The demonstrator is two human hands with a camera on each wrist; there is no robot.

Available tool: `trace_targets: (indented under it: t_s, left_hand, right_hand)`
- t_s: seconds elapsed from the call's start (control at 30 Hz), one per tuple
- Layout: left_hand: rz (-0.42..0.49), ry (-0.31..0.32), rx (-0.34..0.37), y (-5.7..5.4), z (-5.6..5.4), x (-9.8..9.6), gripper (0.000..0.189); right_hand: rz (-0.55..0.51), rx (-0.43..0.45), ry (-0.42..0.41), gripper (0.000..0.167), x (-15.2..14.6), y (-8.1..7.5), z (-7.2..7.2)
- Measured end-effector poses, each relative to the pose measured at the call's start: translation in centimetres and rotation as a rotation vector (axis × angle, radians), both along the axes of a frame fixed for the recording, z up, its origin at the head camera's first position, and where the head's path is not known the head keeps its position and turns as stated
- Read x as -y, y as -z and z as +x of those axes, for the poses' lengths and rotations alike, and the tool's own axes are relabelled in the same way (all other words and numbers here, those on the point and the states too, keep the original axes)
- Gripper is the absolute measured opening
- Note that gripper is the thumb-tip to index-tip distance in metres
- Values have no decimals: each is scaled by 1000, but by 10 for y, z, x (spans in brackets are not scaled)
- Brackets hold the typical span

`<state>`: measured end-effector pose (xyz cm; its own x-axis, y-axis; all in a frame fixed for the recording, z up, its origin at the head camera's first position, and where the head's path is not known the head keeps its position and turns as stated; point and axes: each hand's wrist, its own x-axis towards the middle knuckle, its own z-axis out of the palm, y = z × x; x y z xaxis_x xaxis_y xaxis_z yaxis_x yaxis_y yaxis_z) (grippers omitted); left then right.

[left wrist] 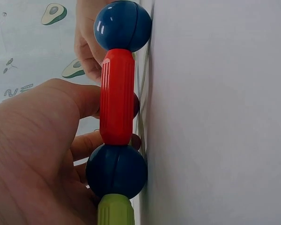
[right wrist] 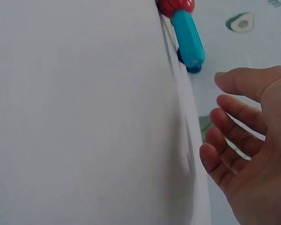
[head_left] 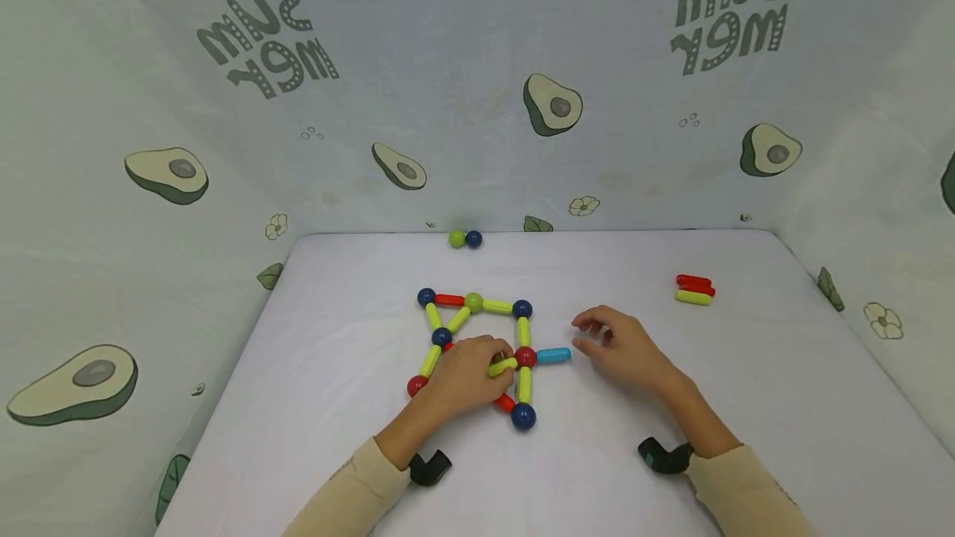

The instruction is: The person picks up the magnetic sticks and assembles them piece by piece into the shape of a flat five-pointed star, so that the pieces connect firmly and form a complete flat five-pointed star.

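Note:
On the table lies a flat frame of coloured rods and balls. My left hand (head_left: pixel 466 375) reaches over its middle and pinches a yellow-green rod (head_left: pixel 502 367) between thumb and fingers; the rod's right end meets a red ball (head_left: pixel 525 357). From that ball a light blue rod (head_left: pixel 554 355) sticks out to the right. Just beyond its free end, my right hand (head_left: pixel 627 350) hovers with loosely bent fingers and holds nothing. In the left wrist view, a red rod (left wrist: pixel 117 96) between two dark blue balls partly covers my left hand. Part of the frame is hidden under that hand.
A green ball (head_left: pixel 458 239) and a dark blue ball (head_left: pixel 473 239) sit side by side at the back edge. Two red rods (head_left: pixel 695 282) and a yellow-green rod (head_left: pixel 694 297) lie together at the back right. A printed avocado cloth (head_left: pixel 477 89) hangs behind the table.

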<state>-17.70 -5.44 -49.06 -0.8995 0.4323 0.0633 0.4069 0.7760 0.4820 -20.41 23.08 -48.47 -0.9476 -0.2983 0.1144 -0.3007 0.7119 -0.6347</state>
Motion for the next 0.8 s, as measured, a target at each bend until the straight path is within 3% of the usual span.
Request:
trace_targets:
  t_s: [0.33,0.53,0.63,0.8]
  left_hand:
    - [8,0,8,-4,3,0,20]
    - [12,10,11,-4,3,1,18]
    - [9,14,10,-4,3,1,18]
    - [17,15,9,-3,2,1,18]
  right_hand:
    - [14,-159,219,34,-89,-8,-23]
    - [67,-143,365,39,-125,-1,-30]
    - [109,-127,398,40,-135,2,-30]
    - [165,-114,379,43,-142,4,-28]
